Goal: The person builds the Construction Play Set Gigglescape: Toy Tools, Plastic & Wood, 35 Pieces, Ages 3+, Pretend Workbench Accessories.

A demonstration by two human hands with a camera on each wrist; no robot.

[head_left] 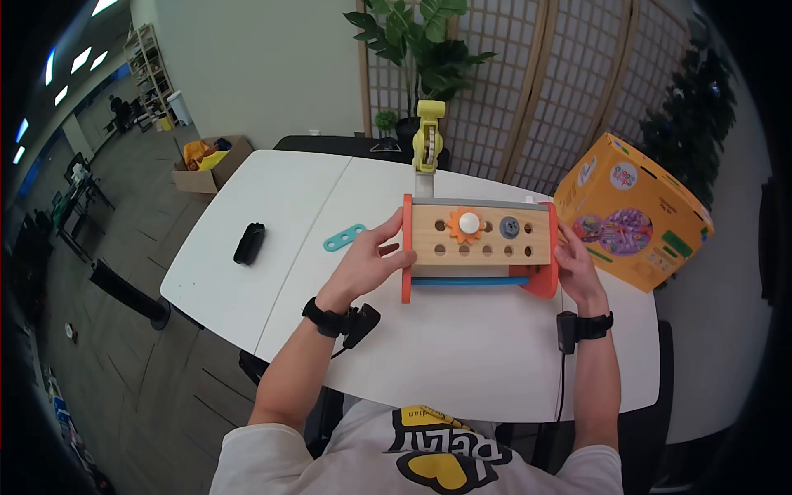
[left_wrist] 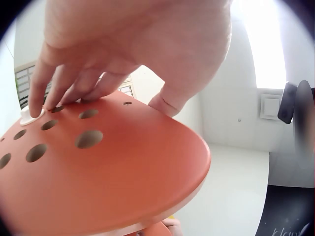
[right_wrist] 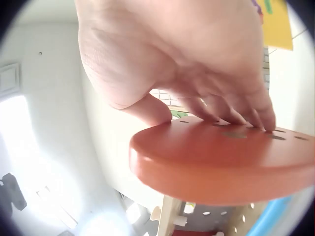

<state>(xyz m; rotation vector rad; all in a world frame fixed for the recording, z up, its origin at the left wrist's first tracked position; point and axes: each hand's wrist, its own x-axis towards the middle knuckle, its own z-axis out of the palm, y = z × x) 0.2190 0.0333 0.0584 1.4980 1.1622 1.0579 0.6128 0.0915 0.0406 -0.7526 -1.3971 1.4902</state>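
Note:
A wooden toy workbench (head_left: 425, 241) with red end panels stands on the white table between both hands. My left hand (head_left: 363, 262) grips its left panel (left_wrist: 128, 172), thumb at the edge and fingers spread over the holed outer face, near a white knob (left_wrist: 30, 117). On the opposite end, my right hand (head_left: 582, 268) holds the right panel (right_wrist: 221, 169), thumb at the edge and fingertips on the face. An orange gear (head_left: 454, 225) with a white knob at its centre and a grey screw (head_left: 510, 228) sit in the holed top. A blue bar (head_left: 470, 281) runs along the near side.
Left of the workbench lie a teal holed strip (head_left: 344, 238) and a black case (head_left: 249, 243). Behind it rises a yellow-green device (head_left: 427, 144) on a grey post. A big orange box (head_left: 668, 214) stands at the right. A cardboard box (head_left: 195, 181) sits beyond the table.

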